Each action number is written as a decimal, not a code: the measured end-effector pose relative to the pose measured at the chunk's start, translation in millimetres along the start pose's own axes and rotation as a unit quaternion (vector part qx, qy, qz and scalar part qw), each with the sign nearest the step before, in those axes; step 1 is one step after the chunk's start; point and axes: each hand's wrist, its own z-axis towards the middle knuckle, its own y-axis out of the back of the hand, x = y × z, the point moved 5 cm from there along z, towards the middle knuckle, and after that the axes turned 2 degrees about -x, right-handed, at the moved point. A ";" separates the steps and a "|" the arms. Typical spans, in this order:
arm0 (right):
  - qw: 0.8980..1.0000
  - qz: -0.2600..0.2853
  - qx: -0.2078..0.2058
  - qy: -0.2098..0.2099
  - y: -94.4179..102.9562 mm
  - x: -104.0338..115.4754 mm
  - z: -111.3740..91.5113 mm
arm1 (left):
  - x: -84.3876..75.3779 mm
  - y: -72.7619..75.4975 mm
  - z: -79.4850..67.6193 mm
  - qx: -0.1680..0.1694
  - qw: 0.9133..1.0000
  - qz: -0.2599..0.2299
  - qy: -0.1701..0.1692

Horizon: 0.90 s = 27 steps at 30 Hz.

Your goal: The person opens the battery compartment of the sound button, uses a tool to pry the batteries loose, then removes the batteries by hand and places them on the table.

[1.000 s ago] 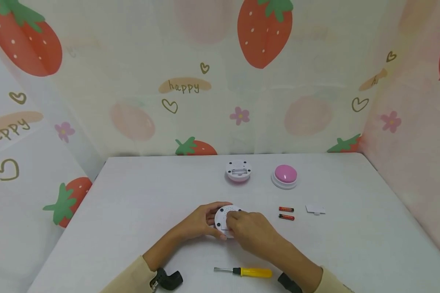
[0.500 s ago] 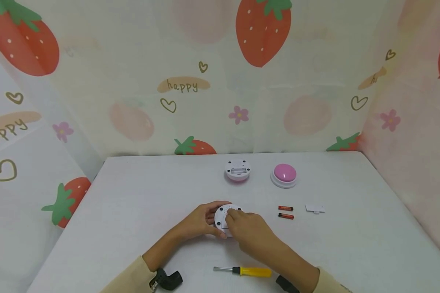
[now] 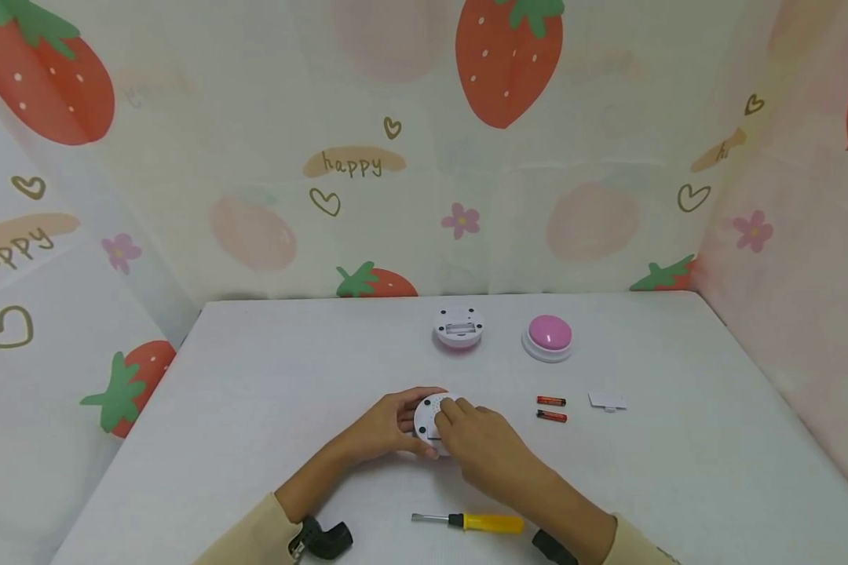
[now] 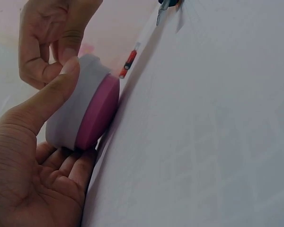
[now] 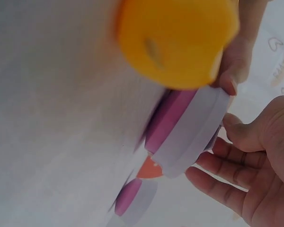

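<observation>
My left hand (image 3: 389,428) grips a round push button (image 3: 425,414) by its rim, thumb on the near side and fingers round the far side. Its white underside with dark feet faces up. In the left wrist view the pink dome (image 4: 98,112) points down to the table. My right hand (image 3: 484,443) has its fingers bent over the underside. From the right wrist, a thin battery cover (image 5: 214,139) shows at a slant between thumb and fingers, which pinch it. The fingers hide most of the cover in the head view.
A second push button (image 3: 459,328) lies upside down at the back, its battery slot uncovered. Beside it another stands pink side up (image 3: 549,337). Two red batteries (image 3: 551,408) and a loose white cover (image 3: 607,402) lie at right. A yellow-handled screwdriver (image 3: 491,523) lies in front.
The fingers of my right hand have shifted slightly on the underside of the push button. My left hand keeps the same hold, and the things on the table have stayed put.
</observation>
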 end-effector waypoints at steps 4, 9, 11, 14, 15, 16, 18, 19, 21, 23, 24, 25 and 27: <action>1.000 0.003 -0.007 0.003 1.9 -3.2 -1.0 | -0.8 -0.5 2.8 0.003 1.000 0.000 -0.004; 1.000 0.011 0.004 -0.004 2.9 -5.3 -0.6 | 0.2 0.2 4.8 0.002 1.000 0.000 -0.012; 1.000 0.012 0.011 -0.005 2.9 -4.5 -1.1 | 2.4 0.2 4.0 0.003 1.000 -0.003 -0.010; 1.000 0.016 0.011 -0.002 3.0 -2.8 -3.5 | 5.5 -1.1 1.0 0.008 1.000 -0.009 -0.003; 1.000 0.019 0.006 -0.002 3.6 -3.0 -4.6 | 5.9 -2.0 0.3 0.011 1.000 -0.011 -0.001; 1.000 0.022 -0.002 -0.002 5.5 -3.7 -5.6 | 6.1 -2.7 -0.1 0.013 1.000 -0.014 -0.002; 0.999 0.031 -0.015 -0.003 9.7 -6.7 -7.5 | 5.8 -3.7 -0.2 0.013 1.000 -0.018 -0.006; 0.999 0.037 -0.021 -0.005 11.9 -9.0 -8.3 | 6.0 -3.8 0.1 0.013 1.000 -0.018 -0.008; 0.998 0.048 -0.025 -0.016 16.6 -14.9 -10.5 | 5.9 -3.6 0.9 0.010 1.000 -0.016 -0.009; 0.998 0.052 -0.035 -0.026 20.6 -21.6 -14.0 | 5.6 -3.0 1.6 0.007 1.000 -0.011 -0.007; 0.997 0.052 -0.040 -0.029 22.4 -25.1 -16.2 | 5.5 -2.4 1.8 0.006 1.000 -0.008 -0.006; 0.997 0.049 -0.050 -0.029 23.7 -28.7 -18.7 | 4.9 -1.9 2.0 0.004 1.000 -0.006 -0.003; 0.996 0.044 -0.070 -0.030 25.1 -35.6 -24.9 | 4.1 -0.6 2.1 0.001 1.000 -0.005 0.000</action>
